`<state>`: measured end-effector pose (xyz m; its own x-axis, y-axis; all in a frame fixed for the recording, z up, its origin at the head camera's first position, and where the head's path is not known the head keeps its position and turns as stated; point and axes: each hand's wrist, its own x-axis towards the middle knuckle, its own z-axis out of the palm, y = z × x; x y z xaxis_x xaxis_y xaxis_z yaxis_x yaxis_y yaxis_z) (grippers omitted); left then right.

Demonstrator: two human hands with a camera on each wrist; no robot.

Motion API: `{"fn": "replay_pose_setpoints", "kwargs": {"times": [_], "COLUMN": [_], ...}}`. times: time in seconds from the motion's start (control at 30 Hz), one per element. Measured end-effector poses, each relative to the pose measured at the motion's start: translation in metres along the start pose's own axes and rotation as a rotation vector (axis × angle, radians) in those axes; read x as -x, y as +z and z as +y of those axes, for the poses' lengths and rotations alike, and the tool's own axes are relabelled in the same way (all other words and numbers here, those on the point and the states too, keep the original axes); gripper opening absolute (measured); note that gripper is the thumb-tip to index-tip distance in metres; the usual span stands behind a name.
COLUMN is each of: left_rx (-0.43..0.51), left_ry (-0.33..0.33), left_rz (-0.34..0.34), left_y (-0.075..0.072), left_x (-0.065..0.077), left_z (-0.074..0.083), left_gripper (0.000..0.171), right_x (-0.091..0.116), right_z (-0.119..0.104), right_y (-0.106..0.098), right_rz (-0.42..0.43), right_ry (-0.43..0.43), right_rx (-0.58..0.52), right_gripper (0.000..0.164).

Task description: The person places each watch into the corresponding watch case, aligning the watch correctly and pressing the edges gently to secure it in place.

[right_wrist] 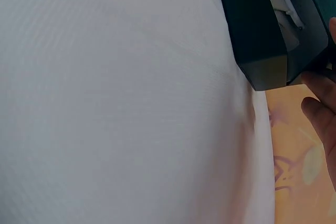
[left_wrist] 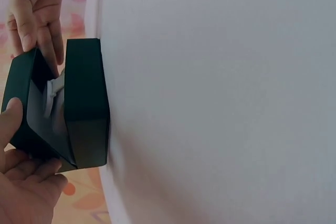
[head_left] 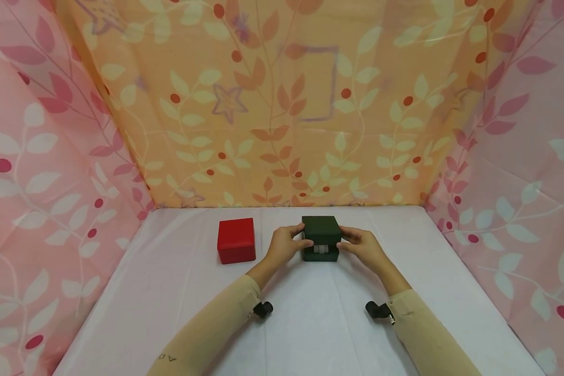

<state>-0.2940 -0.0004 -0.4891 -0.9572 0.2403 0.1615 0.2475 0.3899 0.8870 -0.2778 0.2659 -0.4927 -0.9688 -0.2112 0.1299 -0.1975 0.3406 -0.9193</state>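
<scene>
A dark green box stands on the white tabletop with its hinged lid partly raised. On its left side my left hand grips the lid, thumb at the front edge and fingers along the side. The right hand holds the lid's opposite side between thumb and fingers. Inside the gap shows a pale watch, seen edge-on with a light strap; the lid hides most of it in the head view. Fingers of the right hand lie at the lid's side in the right wrist view.
To the left of the green box sits a closed red box. White cloth covers the table. An orange leaf-patterned curtain hangs at the back, with pink patterned curtains at both sides.
</scene>
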Motion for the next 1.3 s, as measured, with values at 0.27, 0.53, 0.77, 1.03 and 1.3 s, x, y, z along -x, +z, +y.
{"fn": "replay_pose_setpoints", "kwargs": {"times": [0.27,0.53,0.77,1.03,1.3], "left_rx": [0.099,0.203,0.249,0.259,0.253], "left_ry": [-0.03,-0.045,-0.076,-0.067,-0.061], "left_rz": [0.054,0.103,0.111,0.128,0.144], "left_y": [0.006,0.013,0.016,0.019,0.022], "left_x": [0.003,0.006,0.011,0.011,0.013], "left_z": [-0.002,-0.005,-0.005,-0.007,-0.008], "left_gripper": [0.066,0.066,0.065,0.062,0.062], "right_x": [0.01,0.003,0.003,0.01,0.006], "right_z": [-0.025,0.004,0.012,-0.003,0.013], "right_y": [0.003,0.005,0.007,0.009,0.01], "right_rz": [0.029,0.077,0.082,0.062,0.069], "right_ry": [0.024,0.026,0.038,0.033,0.033], "right_rx": [-0.014,-0.059,-0.112,-0.164,-0.169], "right_gripper": [0.055,0.059,0.06,0.057,0.06]}}
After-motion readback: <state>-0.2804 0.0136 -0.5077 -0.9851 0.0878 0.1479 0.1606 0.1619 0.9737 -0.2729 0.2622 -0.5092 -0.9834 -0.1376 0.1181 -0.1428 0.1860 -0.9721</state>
